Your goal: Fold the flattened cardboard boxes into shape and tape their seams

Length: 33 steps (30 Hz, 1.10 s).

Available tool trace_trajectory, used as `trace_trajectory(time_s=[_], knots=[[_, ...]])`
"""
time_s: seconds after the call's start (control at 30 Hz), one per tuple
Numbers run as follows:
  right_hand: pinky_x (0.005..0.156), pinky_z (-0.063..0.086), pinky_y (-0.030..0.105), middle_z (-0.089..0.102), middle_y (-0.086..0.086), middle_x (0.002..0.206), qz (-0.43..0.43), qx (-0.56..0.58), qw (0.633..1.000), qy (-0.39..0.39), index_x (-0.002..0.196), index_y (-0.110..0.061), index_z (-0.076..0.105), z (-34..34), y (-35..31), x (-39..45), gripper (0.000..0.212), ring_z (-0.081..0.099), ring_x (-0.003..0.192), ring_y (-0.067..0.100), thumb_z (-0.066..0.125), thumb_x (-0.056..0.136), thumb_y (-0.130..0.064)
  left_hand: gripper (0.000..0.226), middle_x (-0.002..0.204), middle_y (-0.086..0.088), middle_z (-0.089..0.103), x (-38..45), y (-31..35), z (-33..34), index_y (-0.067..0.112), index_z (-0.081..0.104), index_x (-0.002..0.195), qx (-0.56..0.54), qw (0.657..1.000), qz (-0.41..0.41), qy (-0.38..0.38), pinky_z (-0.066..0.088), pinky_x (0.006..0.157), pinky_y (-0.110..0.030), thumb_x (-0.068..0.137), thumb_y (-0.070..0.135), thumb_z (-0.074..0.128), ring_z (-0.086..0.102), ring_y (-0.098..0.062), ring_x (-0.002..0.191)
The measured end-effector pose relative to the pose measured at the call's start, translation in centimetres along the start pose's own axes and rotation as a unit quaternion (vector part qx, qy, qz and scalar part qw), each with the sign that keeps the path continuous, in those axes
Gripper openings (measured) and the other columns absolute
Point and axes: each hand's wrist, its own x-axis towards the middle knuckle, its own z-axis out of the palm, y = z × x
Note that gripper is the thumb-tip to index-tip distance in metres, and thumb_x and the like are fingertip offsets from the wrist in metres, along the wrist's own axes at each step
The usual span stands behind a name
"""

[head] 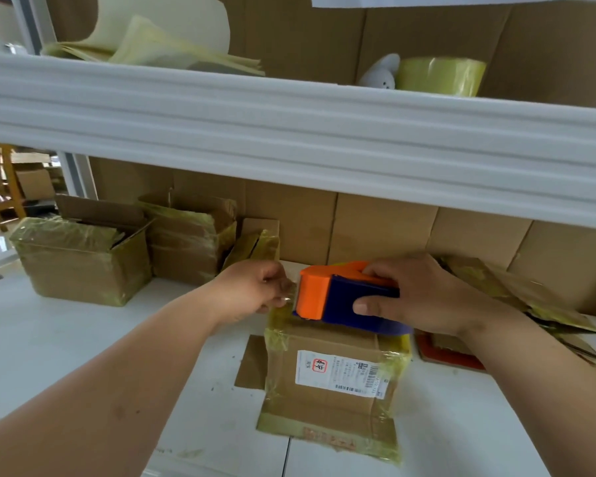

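At the far left of the table (31, 339) I see an assembled box (83, 266), wrapped in yellowish tape, its top flaps partly open. Just to its right, against the cardboard backing at the table's rear edge, sits a second box (190, 239) with its flaps also up, and beside that a smaller taped piece (255, 246) leaning on the backing.

My left hand (255, 290) is out over the middle of the table, fingers pinched together on the loose end of clear tape (286, 299) at the top left corner of the box I am working on. That box (331, 366) stands near the table's centre, close to the front edge, a white shipping label (341, 373) facing me and a bottom flap splayed flat on the table toward me. Old tape covers its corners.

The dispenser (338, 297), orange at the nose and blue at the body, rests on the box's top face. My right hand (424, 297) is clamped around it, thumb on the near side and fingers over the top.

Further right, flat cardboard sheets (530, 304) lie piled toward the table's right edge, with a red-edged piece (451, 352) just beside the box.

Above, on the shelf (289, 132), a tape roll (441, 77) sits at the right.
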Motion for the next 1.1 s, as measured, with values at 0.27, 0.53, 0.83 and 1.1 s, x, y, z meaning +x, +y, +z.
trace_trajectory(time_s=[0.27, 0.53, 0.83, 1.1], knots=[[0.054, 0.042, 0.018, 0.068, -0.009, 0.069, -0.013, -0.002, 0.999, 0.049, 0.085, -0.03, 0.065, -1.4, 1.1, -0.1, 0.022, 0.065, 0.063, 0.004, 0.071, 0.085, -0.051, 0.012, 0.106, -0.005, 0.072, 0.6, -1.3, -0.7, 0.008, 0.063, 0.102, -0.107, 0.994, -0.012, -0.034, 0.057, 0.089, -0.032, 0.1, 0.017, 0.056, 0.071, -0.01, 0.097], [0.058, 0.045, 0.011, 0.068, -0.008, 0.075, 0.004, -0.006, 1.0, 0.026, 0.092, -0.024, 0.066, -2.5, 1.3, -0.7, 0.023, 0.062, 0.066, -0.005, 0.068, 0.086, -0.046, 0.01, 0.115, -0.008, 0.07, 0.9, -1.8, -1.0, 0.009, 0.063, 0.103, -0.172, 0.983, -0.028, -0.054, 0.056, 0.093, -0.036, 0.1, 0.015, 0.055, 0.071, -0.014, 0.102], [0.062, 0.054, 0.033, 0.071, -0.014, 0.076, 0.023, -0.01, 1.0, 0.003, 0.096, -0.036, 0.071, -4.3, 2.5, -1.2, 0.034, 0.067, 0.065, 0.002, 0.062, 0.078, -0.063, 0.013, 0.114, -0.017, 0.068, 1.2, -1.8, -1.7, -0.001, 0.058, 0.103, -0.249, 0.966, -0.055, -0.045, 0.059, 0.086, -0.04, 0.101, 0.009, 0.05, 0.073, -0.029, 0.098], [0.056, 0.048, 0.025, 0.07, -0.017, 0.07, 0.048, -0.022, 0.999, -0.002, 0.093, -0.033, 0.073, -4.8, 3.4, -1.9, 0.01, 0.063, 0.056, -0.003, 0.069, 0.087, -0.039, 0.014, 0.116, -0.021, 0.065, 1.1, -2.8, -1.5, -0.007, 0.055, 0.107, -0.305, 0.95, -0.059, -0.027, 0.058, 0.087, -0.041, 0.101, 0.003, 0.046, 0.072, -0.032, 0.101]])
